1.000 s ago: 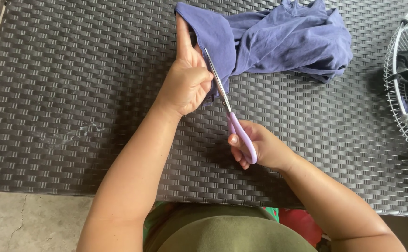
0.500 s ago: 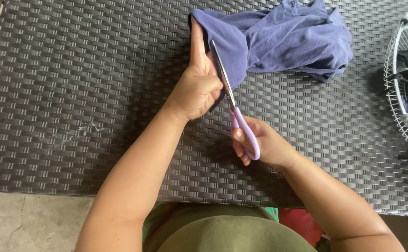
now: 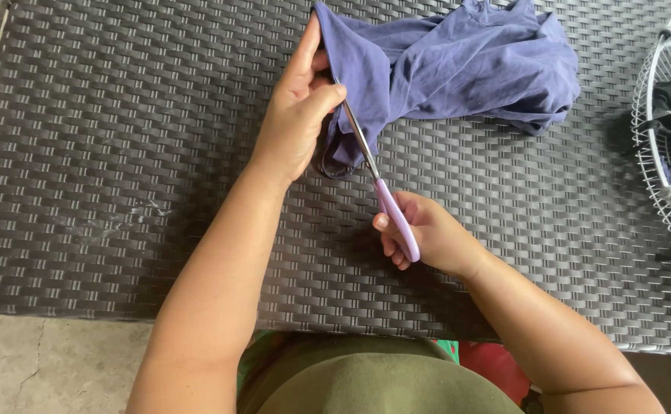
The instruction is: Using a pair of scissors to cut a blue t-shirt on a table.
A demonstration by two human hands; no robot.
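Fingers of the left hand (image 3: pixel 299 115) pinch a fold of the crumpled blue-violet fabric (image 3: pixel 458 65) at its near left edge. Right hand (image 3: pixel 427 234) closes around the lilac plastic handles of the scissors (image 3: pixel 378 184), steel blades in the fold. Fabric lies on a dark woven wicker table (image 3: pixel 121 138); white wire fan guard (image 3: pixel 669 130) at right.

One scissors (image 3: pixel 378 188), one purple cloth (image 3: pixel 458 69), one fan (image 3: pixel 669 130)

Crumpled blue-violet cloth (image 3: pixel 458 69) on woven table, lilac-handled scissors (image 3: pixel 381 192) at its edge.
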